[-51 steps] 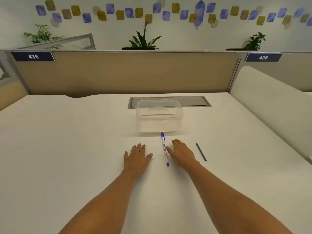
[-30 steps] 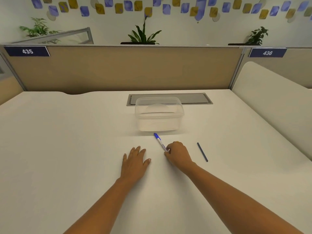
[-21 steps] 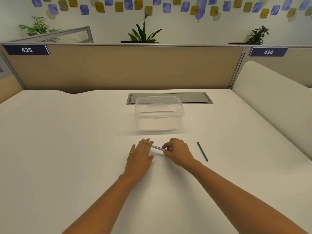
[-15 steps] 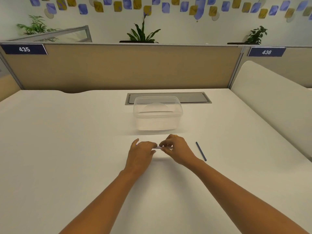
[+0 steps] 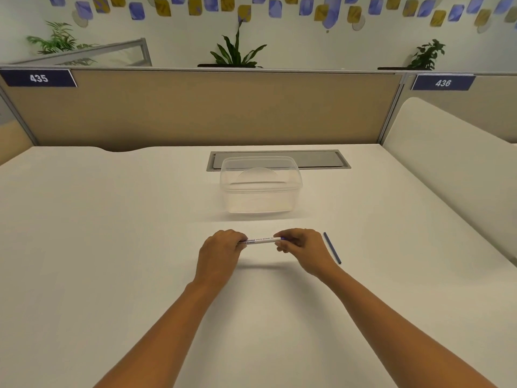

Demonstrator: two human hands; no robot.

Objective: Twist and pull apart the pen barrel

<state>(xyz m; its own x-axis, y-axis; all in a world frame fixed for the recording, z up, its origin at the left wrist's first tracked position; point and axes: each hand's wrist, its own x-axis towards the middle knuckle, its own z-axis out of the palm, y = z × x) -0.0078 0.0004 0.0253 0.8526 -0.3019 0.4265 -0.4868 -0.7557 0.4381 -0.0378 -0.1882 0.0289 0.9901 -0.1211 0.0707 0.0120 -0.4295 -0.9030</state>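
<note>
white desk, pen between hands

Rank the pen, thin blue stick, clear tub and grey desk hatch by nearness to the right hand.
1. Pen: held in the right hand.
2. Thin blue stick: just right.
3. Clear tub: beyond.
4. Grey desk hatch: farthest back.

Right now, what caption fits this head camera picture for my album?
Both hands, left hand and right hand, hold a pen before a clear box.

White desk: clear plastic container mid-back, thin blue stick lying right of centre.
</note>
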